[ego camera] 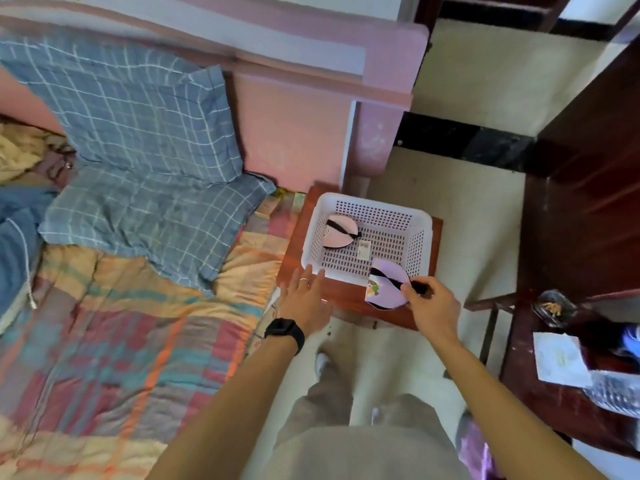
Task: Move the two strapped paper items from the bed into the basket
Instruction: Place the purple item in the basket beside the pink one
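Right hand [431, 303] pinches the lilac disc [388, 284] by its strap, basket [424, 220] at 11 o'clock; left hand [304, 294] splayed, empty.

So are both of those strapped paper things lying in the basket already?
No, only the pink item lies in the basket; the right hand holds the purple item over its near rim.

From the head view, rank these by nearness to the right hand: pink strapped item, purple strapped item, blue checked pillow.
1. Purple strapped item: held in the right hand at the basket's near rim.
2. Pink strapped item: inside the basket, far left.
3. Blue checked pillow: on the bed, far left.
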{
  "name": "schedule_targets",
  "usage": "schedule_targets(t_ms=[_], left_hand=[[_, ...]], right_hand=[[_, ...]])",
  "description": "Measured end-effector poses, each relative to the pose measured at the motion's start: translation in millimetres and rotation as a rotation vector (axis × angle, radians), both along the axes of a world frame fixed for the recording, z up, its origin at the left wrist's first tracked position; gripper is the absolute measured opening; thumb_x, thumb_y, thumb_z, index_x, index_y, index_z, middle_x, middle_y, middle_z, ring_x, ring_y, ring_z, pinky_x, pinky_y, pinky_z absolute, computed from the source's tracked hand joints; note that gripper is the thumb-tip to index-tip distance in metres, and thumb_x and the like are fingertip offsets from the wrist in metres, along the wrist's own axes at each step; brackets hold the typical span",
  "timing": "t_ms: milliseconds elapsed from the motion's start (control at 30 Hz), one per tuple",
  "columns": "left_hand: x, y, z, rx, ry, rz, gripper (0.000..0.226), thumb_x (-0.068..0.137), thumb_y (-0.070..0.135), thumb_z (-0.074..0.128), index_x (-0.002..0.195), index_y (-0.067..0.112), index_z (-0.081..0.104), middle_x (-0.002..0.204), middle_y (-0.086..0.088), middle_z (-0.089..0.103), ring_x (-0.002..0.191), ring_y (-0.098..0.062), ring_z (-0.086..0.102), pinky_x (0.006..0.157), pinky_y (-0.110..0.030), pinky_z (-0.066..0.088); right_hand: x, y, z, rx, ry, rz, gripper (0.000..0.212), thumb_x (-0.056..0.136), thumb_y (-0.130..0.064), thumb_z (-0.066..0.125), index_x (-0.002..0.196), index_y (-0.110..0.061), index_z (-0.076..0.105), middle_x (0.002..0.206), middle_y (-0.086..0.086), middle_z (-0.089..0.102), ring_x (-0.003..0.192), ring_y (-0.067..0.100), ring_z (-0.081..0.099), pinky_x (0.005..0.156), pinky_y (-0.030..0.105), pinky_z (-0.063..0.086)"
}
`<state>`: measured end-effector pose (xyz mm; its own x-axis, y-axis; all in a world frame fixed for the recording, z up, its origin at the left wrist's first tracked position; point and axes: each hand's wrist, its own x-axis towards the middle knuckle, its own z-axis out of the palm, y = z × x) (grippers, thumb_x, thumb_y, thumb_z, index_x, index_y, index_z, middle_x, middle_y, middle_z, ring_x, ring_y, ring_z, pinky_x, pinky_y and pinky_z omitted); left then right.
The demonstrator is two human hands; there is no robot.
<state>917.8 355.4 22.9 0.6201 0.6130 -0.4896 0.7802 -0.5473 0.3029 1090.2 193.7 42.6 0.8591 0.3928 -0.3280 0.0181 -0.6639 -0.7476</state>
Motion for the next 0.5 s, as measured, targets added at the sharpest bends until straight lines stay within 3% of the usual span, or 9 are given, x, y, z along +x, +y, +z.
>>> schedule_targets(t_ms=[200, 400, 500], left_hand=[[40, 32, -32, -0.017, 0.043, 0.022, 0.077, 0.092, 0.051, 0.042, 0.155, 0.031, 0.000, 0.165, -0.004, -0.002, 0.151, -0.030, -0.005, 0.120, -0.054, 0.000], [71, 38, -71, -0.056, 0.128, 0.207, 0.087, 0.091, 0.057, 0.044, 0.154, 0.028, -0.007, 0.163, -0.001, -0.016, 0.150, -0.026, -0.012, 0.119, -0.054, 0.002], [82, 28, -83, -0.044, 0.150, 0.319, 0.090, 0.090, 0.062, 0.041, 0.153, 0.029, -0.014, 0.161, 0.002, -0.025, 0.148, -0.024, -0.020, 0.121, -0.054, -0.002]], right_hand=[[59, 44, -38, -0.082, 0.087, -0.060, 0.019, 0.085, -0.032, 0.069, 0.101, -0.021, 0.067, 0.098, 0.000, 0.071, 0.096, 0.023, 0.067, 0.088, 0.041, 0.054], [113, 82, -87, -0.191, 0.203, 0.035, 0.020, 0.091, -0.023, 0.064, 0.107, -0.012, 0.063, 0.108, 0.006, 0.067, 0.102, 0.027, 0.062, 0.081, 0.030, 0.046], [131, 102, -106, -0.227, 0.271, 0.097, 0.016, 0.093, -0.022, 0.061, 0.105, -0.012, 0.060, 0.104, 0.006, 0.065, 0.092, 0.024, 0.059, 0.074, 0.029, 0.044]])
